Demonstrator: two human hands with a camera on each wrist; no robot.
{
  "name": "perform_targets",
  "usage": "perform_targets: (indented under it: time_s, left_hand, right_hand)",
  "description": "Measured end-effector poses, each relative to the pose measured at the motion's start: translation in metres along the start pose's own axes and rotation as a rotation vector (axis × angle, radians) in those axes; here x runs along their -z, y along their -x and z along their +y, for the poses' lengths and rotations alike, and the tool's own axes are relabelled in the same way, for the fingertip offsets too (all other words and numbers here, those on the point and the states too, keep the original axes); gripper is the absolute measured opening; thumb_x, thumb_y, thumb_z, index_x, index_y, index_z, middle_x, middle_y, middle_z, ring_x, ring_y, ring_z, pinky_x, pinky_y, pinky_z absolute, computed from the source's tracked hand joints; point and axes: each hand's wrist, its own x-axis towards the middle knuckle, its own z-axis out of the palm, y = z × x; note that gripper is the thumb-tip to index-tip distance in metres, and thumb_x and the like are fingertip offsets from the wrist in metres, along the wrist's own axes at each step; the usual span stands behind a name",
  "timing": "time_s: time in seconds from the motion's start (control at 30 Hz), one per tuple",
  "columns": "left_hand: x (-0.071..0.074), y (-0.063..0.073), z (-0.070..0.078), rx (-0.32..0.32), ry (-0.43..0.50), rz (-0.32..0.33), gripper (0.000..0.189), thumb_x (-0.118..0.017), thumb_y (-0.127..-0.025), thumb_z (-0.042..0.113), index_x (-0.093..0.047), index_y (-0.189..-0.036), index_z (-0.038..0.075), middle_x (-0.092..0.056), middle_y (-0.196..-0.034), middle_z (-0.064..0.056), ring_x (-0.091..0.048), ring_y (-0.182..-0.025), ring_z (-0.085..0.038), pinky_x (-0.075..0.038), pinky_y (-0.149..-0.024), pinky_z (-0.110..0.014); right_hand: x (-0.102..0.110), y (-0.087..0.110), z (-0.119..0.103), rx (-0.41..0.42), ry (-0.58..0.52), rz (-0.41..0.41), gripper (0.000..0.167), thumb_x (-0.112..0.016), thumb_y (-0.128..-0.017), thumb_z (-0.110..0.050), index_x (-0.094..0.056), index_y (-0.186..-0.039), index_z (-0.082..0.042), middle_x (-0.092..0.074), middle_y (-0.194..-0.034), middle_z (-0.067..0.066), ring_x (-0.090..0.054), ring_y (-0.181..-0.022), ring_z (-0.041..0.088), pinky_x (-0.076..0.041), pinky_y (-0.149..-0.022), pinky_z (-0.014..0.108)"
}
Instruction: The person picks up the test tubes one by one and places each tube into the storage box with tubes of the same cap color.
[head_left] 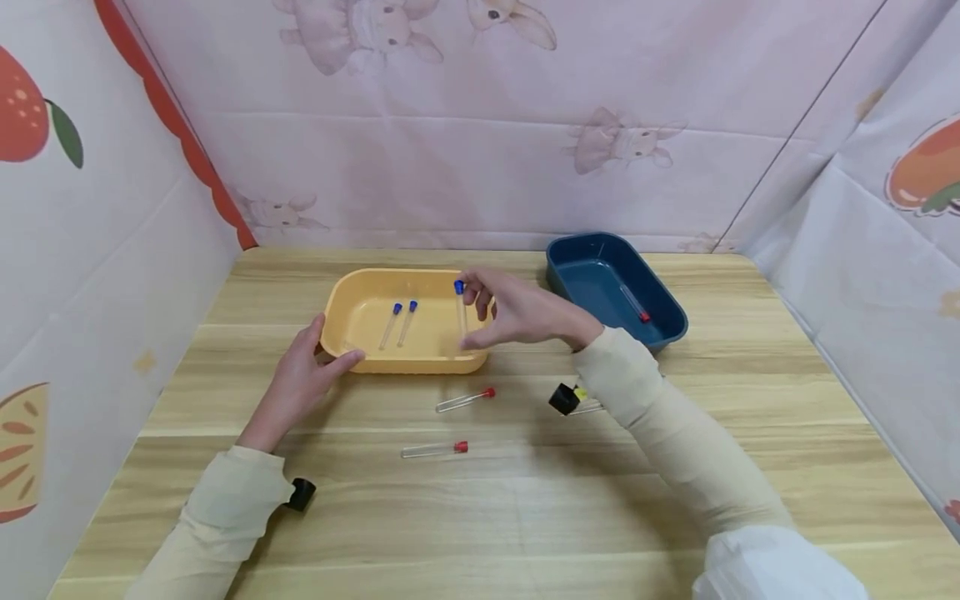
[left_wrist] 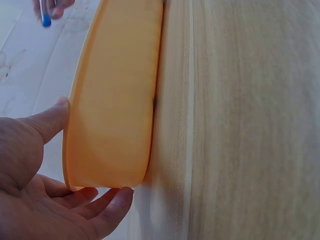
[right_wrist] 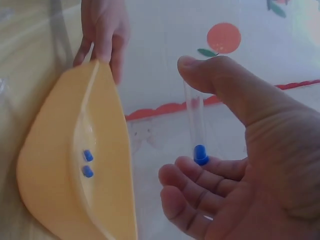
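Note:
My left hand (head_left: 300, 375) grips the left end of a yellow plastic tray (head_left: 405, 365), thumb at the near rim and fingers round the end wall. Over the tray's right end, my right hand (head_left: 528, 312) holds a clear test tube (right_wrist: 196, 120) with a blue cap, its ends between thumb and fingers. In the head view this tube stands nearly upright, cap at the top. Two more blue-capped test tubes, a left one (head_left: 390, 327) and a right one (head_left: 407, 325), lie side by side inside the tray.
A dark blue tray (head_left: 581, 287) stands at the back right, with a red-capped test tube (head_left: 634, 303) in it. Two red-capped tubes, one farther (head_left: 459, 402) and one nearer (head_left: 431, 451), lie on the table before the yellow tray. Clear glass (head_left: 588, 410) shows partly under my right sleeve.

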Motion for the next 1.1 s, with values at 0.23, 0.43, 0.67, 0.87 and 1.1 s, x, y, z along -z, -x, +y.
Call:
perform_targets:
  time_s: [0.23, 0.43, 0.67, 0.87, 1.1]
  left_hand:
    - [-0.001, 0.0, 0.001, 0.011, 0.001, 0.002, 0.097, -0.068, -0.102, 0.034, -0.002, -0.164, -0.001, -0.018, -0.164, -0.032, -0.034, -0.147, -0.046, -0.04, -0.113, -0.053]
    - [-0.001, 0.0, 0.001, 0.015, 0.0, 0.007, 0.096, -0.067, -0.102, 0.033, -0.002, -0.164, -0.001, -0.019, -0.163, -0.033, -0.034, -0.147, -0.046, -0.038, -0.114, -0.054]
    - [-0.002, 0.0, -0.001, 0.009, 0.007, 0.01, 0.095, -0.067, -0.102, 0.032, -0.003, -0.164, -0.002, -0.021, -0.162, -0.033, -0.035, -0.146, -0.045, -0.037, -0.115, -0.054]
    - [-0.004, -0.001, -0.003, 0.006, 0.012, 0.01, 0.096, -0.067, -0.102, 0.032, -0.002, -0.164, -0.002, -0.019, -0.164, -0.032, -0.034, -0.147, -0.045, -0.038, -0.114, -0.054]
    - [-0.006, 0.0, -0.003, 0.014, 0.008, 0.017, 0.096, -0.067, -0.102, 0.032, -0.002, -0.164, 0.0, -0.018, -0.165, -0.031, -0.033, -0.148, -0.044, -0.038, -0.114, -0.053]
  right_hand:
    - [-0.004, -0.035, 0.012, -0.084, 0.037, -0.01, 0.078, -0.086, -0.083, -0.037, -0.048, -0.14, 0.001, -0.059, -0.121, 0.01, -0.058, -0.101, 0.022, -0.052, -0.083, 0.032]
    - [-0.013, -0.059, 0.029, -0.136, 0.044, -0.023, 0.083, -0.086, -0.083, -0.04, -0.046, -0.143, 0.0, -0.059, -0.124, 0.009, -0.06, -0.103, 0.022, -0.053, -0.086, 0.032]
    - [-0.032, -0.079, 0.044, -0.145, 0.047, -0.038, 0.083, -0.087, -0.083, -0.031, -0.045, -0.144, 0.007, -0.059, -0.125, 0.016, -0.061, -0.103, 0.023, -0.053, -0.089, 0.031]
    - [-0.048, -0.086, 0.049, -0.169, 0.163, -0.061, 0.078, -0.088, -0.081, -0.032, -0.05, -0.139, 0.005, -0.06, -0.12, 0.014, -0.059, -0.103, 0.023, -0.052, -0.089, 0.03]
    - [-0.059, -0.095, 0.05, -0.194, 0.245, -0.075, 0.077, -0.09, -0.079, -0.034, -0.052, -0.133, 0.006, -0.059, -0.115, 0.013, -0.056, -0.101, 0.024, -0.051, -0.091, 0.033]
